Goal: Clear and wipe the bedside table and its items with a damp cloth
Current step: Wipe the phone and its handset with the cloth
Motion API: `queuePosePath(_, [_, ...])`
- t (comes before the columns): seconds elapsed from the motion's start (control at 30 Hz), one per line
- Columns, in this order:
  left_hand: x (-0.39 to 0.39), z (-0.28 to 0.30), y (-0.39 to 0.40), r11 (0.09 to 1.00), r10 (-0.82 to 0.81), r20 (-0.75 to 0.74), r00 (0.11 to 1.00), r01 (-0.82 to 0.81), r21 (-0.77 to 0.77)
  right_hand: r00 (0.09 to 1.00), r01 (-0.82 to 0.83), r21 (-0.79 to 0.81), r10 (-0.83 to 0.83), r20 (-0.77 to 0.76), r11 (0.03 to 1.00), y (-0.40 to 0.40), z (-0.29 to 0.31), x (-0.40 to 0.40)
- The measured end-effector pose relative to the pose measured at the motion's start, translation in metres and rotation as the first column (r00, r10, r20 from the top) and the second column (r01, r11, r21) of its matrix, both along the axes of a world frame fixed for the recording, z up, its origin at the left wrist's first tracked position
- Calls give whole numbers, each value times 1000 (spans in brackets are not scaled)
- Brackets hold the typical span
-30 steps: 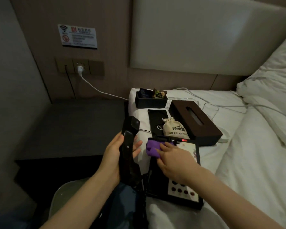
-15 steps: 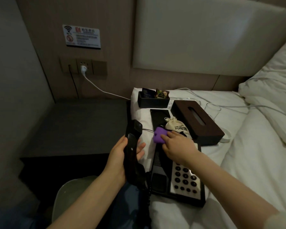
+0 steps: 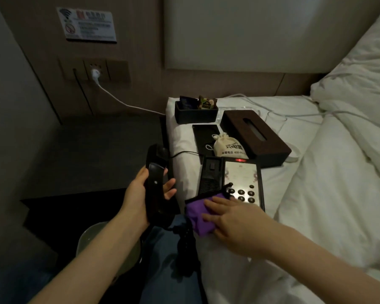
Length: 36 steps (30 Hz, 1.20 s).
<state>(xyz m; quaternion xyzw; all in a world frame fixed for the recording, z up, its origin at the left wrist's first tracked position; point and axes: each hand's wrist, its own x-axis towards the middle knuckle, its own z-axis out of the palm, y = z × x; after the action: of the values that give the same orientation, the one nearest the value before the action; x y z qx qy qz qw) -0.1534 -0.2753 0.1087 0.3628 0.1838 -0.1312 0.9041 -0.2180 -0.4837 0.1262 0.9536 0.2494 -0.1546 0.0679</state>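
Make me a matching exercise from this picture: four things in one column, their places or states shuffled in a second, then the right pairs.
Things
1. handset
2. purple cloth
3. drawstring pouch
4. white plug

Places or states
A. in the wall socket
B. under the right hand, at the phone base's near edge
C. gripped in the left hand, off its cradle
D. on the bed between a flat black tray and the tissue box

Pairs: 1-C, 2-B, 3-D, 4-A
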Motion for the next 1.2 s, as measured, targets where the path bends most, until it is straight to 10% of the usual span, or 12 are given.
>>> queuePosePath(0.27, [-9, 4, -5, 998, -8, 3, 1000, 8, 62, 983, 164, -34, -160, 87, 986, -12, 9, 77])
queuePosePath(1.2, [-5, -5, 5, 989, 10, 9, 1000, -11, 148, 998, 6, -34, -3, 65, 999, 28, 3, -23])
